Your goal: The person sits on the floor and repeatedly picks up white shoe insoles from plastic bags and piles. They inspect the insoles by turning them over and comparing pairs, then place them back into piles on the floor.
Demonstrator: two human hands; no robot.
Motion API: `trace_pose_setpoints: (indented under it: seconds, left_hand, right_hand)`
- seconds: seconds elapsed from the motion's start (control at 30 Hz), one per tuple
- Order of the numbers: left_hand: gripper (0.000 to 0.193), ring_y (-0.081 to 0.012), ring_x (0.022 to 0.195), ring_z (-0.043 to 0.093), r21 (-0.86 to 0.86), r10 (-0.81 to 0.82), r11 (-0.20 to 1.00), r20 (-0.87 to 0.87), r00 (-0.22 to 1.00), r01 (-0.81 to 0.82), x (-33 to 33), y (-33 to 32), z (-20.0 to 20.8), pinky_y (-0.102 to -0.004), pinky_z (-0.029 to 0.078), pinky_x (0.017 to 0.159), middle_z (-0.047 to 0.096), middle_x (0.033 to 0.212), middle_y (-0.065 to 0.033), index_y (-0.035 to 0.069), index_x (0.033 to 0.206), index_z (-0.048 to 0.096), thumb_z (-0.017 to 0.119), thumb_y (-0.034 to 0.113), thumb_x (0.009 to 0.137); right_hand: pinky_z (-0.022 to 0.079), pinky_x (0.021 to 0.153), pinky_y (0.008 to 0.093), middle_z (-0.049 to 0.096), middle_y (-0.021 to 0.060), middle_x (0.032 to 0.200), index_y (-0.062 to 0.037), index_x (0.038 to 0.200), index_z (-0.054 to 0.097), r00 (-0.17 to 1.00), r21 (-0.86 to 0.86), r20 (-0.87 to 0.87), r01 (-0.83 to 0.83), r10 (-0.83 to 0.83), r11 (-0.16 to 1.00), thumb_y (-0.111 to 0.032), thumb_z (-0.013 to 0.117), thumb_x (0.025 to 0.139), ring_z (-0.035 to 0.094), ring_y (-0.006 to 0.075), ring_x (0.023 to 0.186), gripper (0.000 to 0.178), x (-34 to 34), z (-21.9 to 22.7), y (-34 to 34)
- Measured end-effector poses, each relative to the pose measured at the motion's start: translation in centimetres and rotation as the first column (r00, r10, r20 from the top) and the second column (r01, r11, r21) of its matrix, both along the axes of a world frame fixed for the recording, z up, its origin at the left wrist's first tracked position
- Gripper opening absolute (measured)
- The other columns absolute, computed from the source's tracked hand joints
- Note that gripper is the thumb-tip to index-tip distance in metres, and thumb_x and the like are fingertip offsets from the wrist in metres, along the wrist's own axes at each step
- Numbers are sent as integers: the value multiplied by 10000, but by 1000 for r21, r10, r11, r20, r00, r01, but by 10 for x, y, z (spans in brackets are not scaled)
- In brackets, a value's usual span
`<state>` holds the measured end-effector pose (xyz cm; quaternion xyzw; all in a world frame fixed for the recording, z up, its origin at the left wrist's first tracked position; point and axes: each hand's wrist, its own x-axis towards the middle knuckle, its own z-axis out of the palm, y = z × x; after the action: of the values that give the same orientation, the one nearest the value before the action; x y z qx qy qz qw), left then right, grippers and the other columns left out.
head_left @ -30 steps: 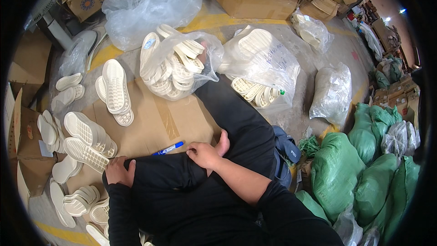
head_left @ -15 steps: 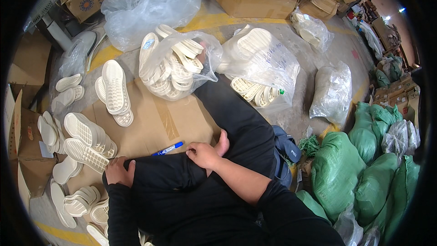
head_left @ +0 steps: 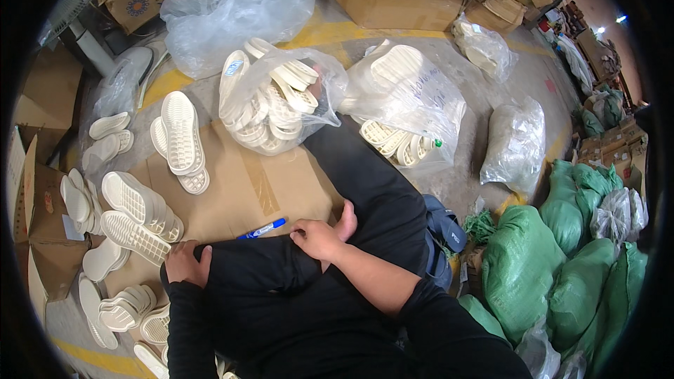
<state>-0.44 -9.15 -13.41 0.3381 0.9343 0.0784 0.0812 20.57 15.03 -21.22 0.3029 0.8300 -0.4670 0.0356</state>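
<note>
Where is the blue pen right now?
The blue pen lies on the flattened cardboard, just left of the right hand, at the edge of the dark trousers.

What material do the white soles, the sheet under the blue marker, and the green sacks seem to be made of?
White soles: probably moulded foam or rubber, matte, with ribbed tread. Sheet: brown corrugated cardboard, taped seam. Green sacks: likely woven plastic, slightly shiny. Blue marker: glossy plastic.
</note>
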Motion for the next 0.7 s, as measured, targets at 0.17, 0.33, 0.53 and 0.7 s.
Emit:
trace_pose_setpoints:
  seconds: [0.17,0.33,0.53,0.7]
  left_hand:
    - [315,-346,980,647,2,20,1000,23,1000,-20,0,0,1,-456,479,900,711,985,-141,47,967,721,700,343,863]
    - [310,-342,987,645,-1,25,1000,24,999,-25,1,0,1,-454,473,907,711,988,-137,51,968,721,699,342,864]
    - [307,-337,994,644,6,24,1000,32,999,-24,0,0,-2,-452,472,912,710,995,-135,53,966,721,696,343,867]
    - [307,-335,994,646,-5,17,1000,28,999,-17,0,0,-2,-454,475,909,710,994,-135,52,964,721,696,341,867]
  right_hand:
    - [538,831,451,731,181,951,-37,1069,702,1000,-15,-13,8,-8,1000,-247,629,921,698,368,914,267,-1,1,-1]
    - [544,847,430,732,206,956,-44,1091,706,1000,-29,18,11,-10,1000,-252,638,937,712,363,923,268,-1,1,0]
    - [545,839,429,731,210,953,-41,1092,705,1000,-12,19,4,-4,1000,-255,642,932,713,363,903,275,-1,3,0]
    - [545,844,428,731,209,960,-37,1094,704,1000,-19,18,11,-11,1000,-258,642,931,713,360,911,282,-1,4,0]
